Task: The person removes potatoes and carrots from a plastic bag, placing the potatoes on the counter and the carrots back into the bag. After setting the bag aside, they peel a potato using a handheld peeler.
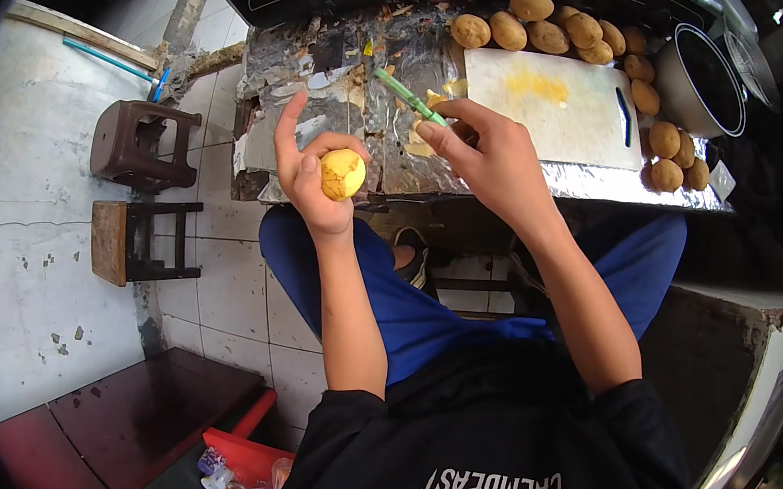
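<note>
My left hand point(307, 182) curls tight round a yellow potato point(343, 173) (pointer finger up, out of the way); my right hand point(491, 154) pinches the green peeler point(410, 96)

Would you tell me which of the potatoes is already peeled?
The potato gripped in the left hand: it shows mostly bare yellow flesh, while the other potatoes around the cutting board have brown skin.

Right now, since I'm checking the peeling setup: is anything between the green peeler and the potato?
Nothing visible does. The right hand holds the thin green-handled peeler up beside the round partly peeled yellow potato gripped in the left hand. Only open air separates them, in front of the foil-covered counter.
</note>
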`<action>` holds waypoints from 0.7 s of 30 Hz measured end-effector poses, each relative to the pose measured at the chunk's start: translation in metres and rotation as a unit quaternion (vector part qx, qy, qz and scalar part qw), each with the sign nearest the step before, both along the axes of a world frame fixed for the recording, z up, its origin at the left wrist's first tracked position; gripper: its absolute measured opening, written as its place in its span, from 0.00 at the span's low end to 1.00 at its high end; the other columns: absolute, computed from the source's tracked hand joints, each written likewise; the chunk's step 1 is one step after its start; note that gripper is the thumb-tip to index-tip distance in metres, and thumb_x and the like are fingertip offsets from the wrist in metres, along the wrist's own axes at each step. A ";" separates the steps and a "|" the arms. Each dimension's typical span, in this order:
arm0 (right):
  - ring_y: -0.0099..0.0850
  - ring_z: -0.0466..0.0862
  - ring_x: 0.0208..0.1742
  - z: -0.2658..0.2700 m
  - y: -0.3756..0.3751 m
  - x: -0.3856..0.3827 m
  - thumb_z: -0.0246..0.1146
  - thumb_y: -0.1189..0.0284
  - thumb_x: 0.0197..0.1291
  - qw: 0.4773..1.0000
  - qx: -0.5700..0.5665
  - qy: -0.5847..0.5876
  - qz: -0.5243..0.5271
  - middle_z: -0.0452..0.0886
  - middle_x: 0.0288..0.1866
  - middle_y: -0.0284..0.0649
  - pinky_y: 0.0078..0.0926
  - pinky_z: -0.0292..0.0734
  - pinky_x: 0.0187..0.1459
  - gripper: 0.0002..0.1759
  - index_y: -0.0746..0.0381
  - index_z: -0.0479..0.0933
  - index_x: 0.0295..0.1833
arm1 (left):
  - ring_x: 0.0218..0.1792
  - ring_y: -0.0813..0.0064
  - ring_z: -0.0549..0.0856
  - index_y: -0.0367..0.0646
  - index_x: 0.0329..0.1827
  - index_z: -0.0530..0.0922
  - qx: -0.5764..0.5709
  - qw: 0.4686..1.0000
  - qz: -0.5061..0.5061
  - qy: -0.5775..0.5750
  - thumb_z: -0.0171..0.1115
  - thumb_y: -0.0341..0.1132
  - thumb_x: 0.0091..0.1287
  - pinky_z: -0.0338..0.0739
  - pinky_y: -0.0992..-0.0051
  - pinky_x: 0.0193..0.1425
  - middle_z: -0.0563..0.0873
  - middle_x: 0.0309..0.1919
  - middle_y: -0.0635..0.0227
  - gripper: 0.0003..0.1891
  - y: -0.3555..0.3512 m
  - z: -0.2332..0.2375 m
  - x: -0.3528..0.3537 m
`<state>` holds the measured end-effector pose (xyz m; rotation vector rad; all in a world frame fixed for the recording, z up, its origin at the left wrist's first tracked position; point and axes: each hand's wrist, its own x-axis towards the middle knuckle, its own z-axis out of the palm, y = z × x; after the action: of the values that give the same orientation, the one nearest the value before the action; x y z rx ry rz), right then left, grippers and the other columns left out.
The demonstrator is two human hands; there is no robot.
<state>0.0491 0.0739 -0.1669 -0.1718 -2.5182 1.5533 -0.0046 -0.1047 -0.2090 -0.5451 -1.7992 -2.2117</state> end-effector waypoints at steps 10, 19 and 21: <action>0.52 0.81 0.25 -0.007 -0.049 0.043 0.63 0.65 0.66 0.991 0.015 0.097 0.090 0.79 0.23 0.51 0.45 0.75 0.27 0.13 0.65 0.75 0.37 | 0.23 0.74 0.80 0.32 0.68 0.65 0.016 0.999 0.028 -0.011 0.43 0.44 0.66 0.76 0.79 0.33 0.84 0.26 0.56 0.30 0.002 -0.010 0.002; 0.54 0.79 0.24 0.014 -0.052 0.032 0.62 0.67 0.67 0.994 -0.037 0.052 0.087 0.76 0.20 0.53 0.45 0.74 0.26 0.13 0.67 0.75 0.35 | 0.27 0.67 0.84 0.27 0.57 0.69 0.056 0.991 0.118 0.012 0.42 0.42 0.65 0.78 0.73 0.32 0.79 0.51 0.49 0.26 0.009 0.007 0.012; 0.54 0.79 0.24 0.015 -0.050 0.032 0.62 0.67 0.67 0.994 -0.013 0.069 0.087 0.76 0.20 0.54 0.44 0.74 0.26 0.13 0.67 0.75 0.34 | 0.27 0.66 0.83 0.30 0.64 0.62 0.045 0.994 0.100 0.008 0.42 0.42 0.62 0.79 0.73 0.32 0.82 0.40 0.48 0.29 0.003 0.006 0.012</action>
<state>0.0812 0.0243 -0.1515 0.1499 -2.4619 1.6012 0.0070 -0.1012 -0.2028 -0.3462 -1.6582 -2.1325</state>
